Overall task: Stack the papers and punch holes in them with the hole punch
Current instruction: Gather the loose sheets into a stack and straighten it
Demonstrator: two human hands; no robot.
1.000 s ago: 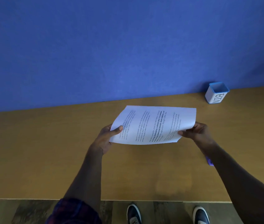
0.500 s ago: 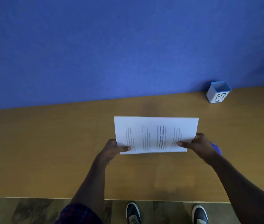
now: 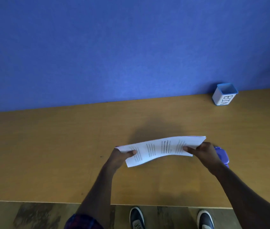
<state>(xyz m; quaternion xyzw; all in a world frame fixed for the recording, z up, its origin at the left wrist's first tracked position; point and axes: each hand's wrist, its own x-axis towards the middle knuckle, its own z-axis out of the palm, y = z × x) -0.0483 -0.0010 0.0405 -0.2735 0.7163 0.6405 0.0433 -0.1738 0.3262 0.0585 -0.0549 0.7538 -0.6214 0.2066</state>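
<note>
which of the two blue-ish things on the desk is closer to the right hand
The purple hole punch, lying just behind the right hand that grips the papers. The white, blue-rimmed BIN cup stands far off by the wall.

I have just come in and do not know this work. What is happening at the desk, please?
A person holds a stack of printed papers above the wooden desk, the left hand pinching one short end and the right hand the other. The sheets sag a little between the hands. The purple hole punch lies on the desk, partly hidden behind the right hand, untouched. A small bin stands by the blue wall. No holes are punched yet.
</note>
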